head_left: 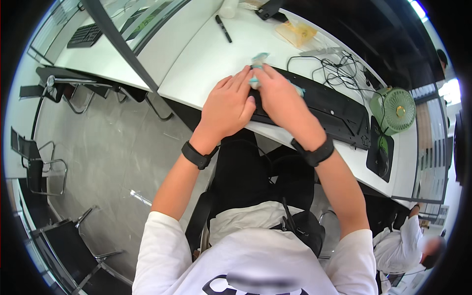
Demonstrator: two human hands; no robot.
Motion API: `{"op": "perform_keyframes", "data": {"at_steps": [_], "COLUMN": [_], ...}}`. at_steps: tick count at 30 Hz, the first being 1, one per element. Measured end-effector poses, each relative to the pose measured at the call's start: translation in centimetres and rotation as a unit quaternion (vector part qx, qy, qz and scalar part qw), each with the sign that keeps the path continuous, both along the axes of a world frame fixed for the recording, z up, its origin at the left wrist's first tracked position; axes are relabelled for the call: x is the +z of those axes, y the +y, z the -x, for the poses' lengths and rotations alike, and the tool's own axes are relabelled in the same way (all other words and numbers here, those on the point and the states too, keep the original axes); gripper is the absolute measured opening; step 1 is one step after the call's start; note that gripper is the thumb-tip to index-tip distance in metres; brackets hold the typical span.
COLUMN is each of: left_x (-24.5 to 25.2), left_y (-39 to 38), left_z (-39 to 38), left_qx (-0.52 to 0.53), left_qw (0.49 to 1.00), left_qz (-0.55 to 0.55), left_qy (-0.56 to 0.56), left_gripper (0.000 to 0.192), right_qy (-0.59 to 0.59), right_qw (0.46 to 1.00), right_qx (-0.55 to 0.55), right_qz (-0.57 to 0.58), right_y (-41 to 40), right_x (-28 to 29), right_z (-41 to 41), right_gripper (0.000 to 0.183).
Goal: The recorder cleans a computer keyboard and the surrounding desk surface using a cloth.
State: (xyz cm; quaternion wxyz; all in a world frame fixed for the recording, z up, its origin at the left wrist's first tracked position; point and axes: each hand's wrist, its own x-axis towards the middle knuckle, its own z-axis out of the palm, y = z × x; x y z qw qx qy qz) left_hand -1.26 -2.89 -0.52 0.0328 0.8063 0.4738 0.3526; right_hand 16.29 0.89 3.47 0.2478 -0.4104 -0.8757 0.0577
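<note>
A black keyboard (332, 110) lies along the front of the white desk, apparently with its underside up, as no keys show. At its left end rests my left hand (228, 105), with its fingers along the short edge and its thumb near the front corner. My right hand (278, 96) bends over the same end and presses a crumpled white and teal cloth or wipe (261, 57) to it. Bits of the cloth stick out past the fingertips and beside the hand. Both hands almost meet, hiding the keyboard's left end.
Tangled black cables (337, 72) lie behind the keyboard. To the right are a green fan (396, 110) and a black mouse (383, 164) on a mouse pad (373, 147). A marker (223, 28) and yellowish plastic packaging (297, 34) lie farther back. Another person (400, 247) sits at right.
</note>
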Motion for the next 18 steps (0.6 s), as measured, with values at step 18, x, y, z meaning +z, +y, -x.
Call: {"op": "perform_keyframes", "data": {"at_steps": [18], "left_x": [0.5], "left_y": [-0.3], "left_z": [-0.6], "left_qx": [0.012], "left_qw": [1.000], "left_qz": [0.005], "left_qy": [0.011], "left_gripper": [0.054], "right_qy": [0.002], "right_qw": [0.981], "right_qx": [-0.192], "right_qz": [-0.015], "right_y": [-8.2], "right_x": [1.5], "right_z": [-15.5], "right_gripper": [0.037]}}
